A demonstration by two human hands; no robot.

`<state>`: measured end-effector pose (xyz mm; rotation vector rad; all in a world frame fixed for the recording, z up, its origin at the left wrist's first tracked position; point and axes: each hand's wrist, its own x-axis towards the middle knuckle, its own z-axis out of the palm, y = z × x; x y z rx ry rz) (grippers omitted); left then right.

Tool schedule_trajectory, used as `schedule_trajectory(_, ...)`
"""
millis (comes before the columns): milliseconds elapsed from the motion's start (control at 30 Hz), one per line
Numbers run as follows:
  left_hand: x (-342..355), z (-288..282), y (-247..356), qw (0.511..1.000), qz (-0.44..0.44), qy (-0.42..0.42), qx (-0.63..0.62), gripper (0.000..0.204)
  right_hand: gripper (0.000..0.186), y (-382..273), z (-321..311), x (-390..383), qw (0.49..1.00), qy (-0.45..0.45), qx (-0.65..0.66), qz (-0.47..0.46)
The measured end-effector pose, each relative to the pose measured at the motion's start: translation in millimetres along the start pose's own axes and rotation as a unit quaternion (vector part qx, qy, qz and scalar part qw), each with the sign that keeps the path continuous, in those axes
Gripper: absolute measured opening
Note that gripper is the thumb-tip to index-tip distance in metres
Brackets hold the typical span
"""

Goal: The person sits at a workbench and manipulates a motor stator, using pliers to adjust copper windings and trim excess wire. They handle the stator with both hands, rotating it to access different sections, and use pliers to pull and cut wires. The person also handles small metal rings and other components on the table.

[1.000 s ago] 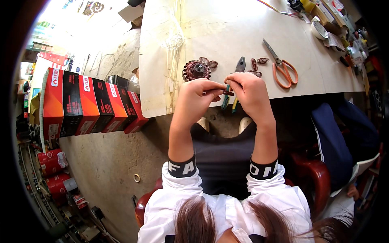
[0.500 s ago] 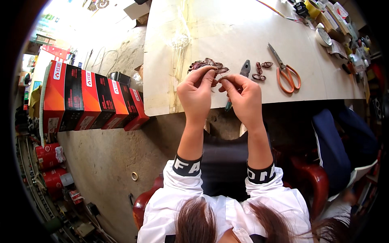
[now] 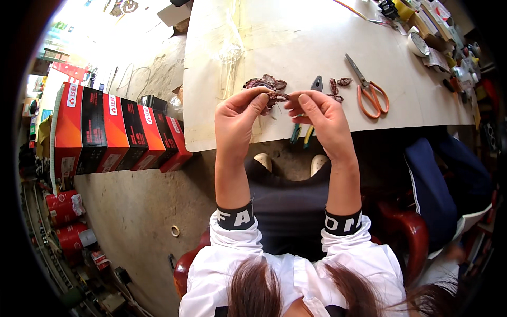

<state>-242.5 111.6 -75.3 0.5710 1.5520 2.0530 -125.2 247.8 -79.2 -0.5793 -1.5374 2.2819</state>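
Over the table's near edge, my left hand (image 3: 236,120) pinches a small looped bundle of dark red-brown cord or wire (image 3: 278,97) between thumb and forefinger. My right hand (image 3: 328,119) is closed, its fingertips at the bundle's right end. Just beyond the left fingertips lies a pile of similar bundles (image 3: 271,81). Partly hidden behind my right hand are pliers (image 3: 317,83), whose green and yellow handles stick out past the edge. Several small tied bundles (image 3: 344,82) lie right of the pliers. Further right rest scissors (image 3: 373,99) with orange handles.
The pale table (image 3: 211,113) has yellowed tape along its left part. Red and black boxes (image 3: 95,129) stand in a row at the left. Tools, tape and a round white dial (image 3: 418,44) crowd the far right. Dark blue cloth (image 3: 430,185) hangs at the right.
My hands have moved slightly apart, the left one leftward. The bundle between them now shows more fully, and the pliers' handles have come into sight.
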Motion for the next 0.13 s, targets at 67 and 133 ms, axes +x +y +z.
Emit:
schedule_trajectory(67,-0.7,-0.4,0.9,1.000,0.006,0.018,0.013,0.016,0.024,3.4,2.9,-0.5,0.998,-0.048,-0.034,0.010)
schedule_trajectory(133,0.6,0.8,-1.0,1.000,0.008,0.023,0.018,0.016,0.026,8.7,3.9,0.2,0.996,-0.072,-0.048,0.024)
